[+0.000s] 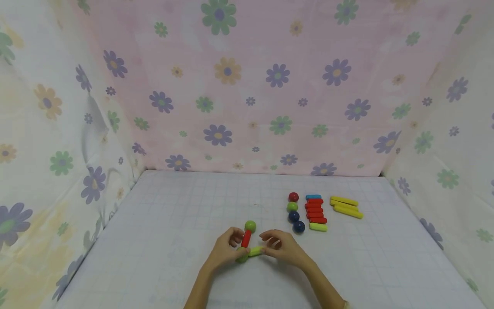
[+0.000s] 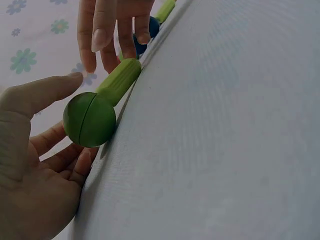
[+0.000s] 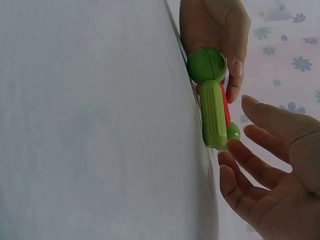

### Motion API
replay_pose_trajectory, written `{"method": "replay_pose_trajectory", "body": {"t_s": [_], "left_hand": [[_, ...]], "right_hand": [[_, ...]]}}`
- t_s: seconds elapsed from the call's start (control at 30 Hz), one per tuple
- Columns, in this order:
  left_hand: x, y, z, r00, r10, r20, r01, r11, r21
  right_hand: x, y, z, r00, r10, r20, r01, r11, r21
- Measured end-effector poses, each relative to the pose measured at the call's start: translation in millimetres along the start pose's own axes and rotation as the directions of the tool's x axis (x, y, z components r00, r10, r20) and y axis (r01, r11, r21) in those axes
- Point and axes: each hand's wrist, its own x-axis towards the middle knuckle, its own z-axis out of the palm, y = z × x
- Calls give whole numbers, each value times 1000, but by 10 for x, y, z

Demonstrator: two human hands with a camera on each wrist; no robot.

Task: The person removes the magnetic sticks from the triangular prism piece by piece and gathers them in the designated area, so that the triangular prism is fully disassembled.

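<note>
On the table stands a joined toy piece: a green ball (image 2: 90, 120) at the near corner, a red rod (image 1: 246, 238) running back to a second green ball (image 1: 250, 226), and a yellow-green rod (image 3: 214, 112) pointing right. My left hand (image 1: 225, 248) curves loosely around the near ball. In the left wrist view its thumb stands off the ball, with the other fingers behind and below. My right hand (image 1: 284, 247) is by the free end of the yellow-green rod, thumb and fingers spread apart and nothing held between them.
Right of the hands lie a column of balls, one red (image 1: 293, 197), one green (image 1: 292, 207) and two dark blue (image 1: 299, 226). Beside them are a blue rod (image 1: 313, 197), several red rods (image 1: 314, 210), a yellow-green rod (image 1: 318, 227) and longer yellow rods (image 1: 348, 211). Flowered cloth (image 1: 247, 86) walls the table.
</note>
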Motion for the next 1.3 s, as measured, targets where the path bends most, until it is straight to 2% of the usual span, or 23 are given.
{"method": "replay_pose_trajectory", "body": {"t_s": [0.13,0.23,0.3,0.43,0.67,1.0,1.3], "left_hand": [[-27,-26,-26,997,28,75,-30,999,22],[-36,-41,-35,995,55,86,-56,998,16],[-41,-49,-36,995,66,70,-68,997,27],[-59,-42,-26,999,49,12,-50,998,50],[-72,-22,13,998,11,-57,-9,1000,25],[-77,-30,49,995,25,-101,-23,999,24],[-85,-5,66,994,11,-112,-11,1000,-1]], "right_hand": [[32,-9,62,996,4,92,-3,1000,-16],[50,-16,102,993,23,120,-17,998,-52],[60,-8,125,993,21,117,-12,997,-75],[78,0,159,995,1,98,11,992,-125],[127,-18,230,996,42,77,-25,977,-213],[125,-70,290,999,-33,-4,30,947,-319],[129,-73,294,999,-15,-45,0,947,-321]]}}
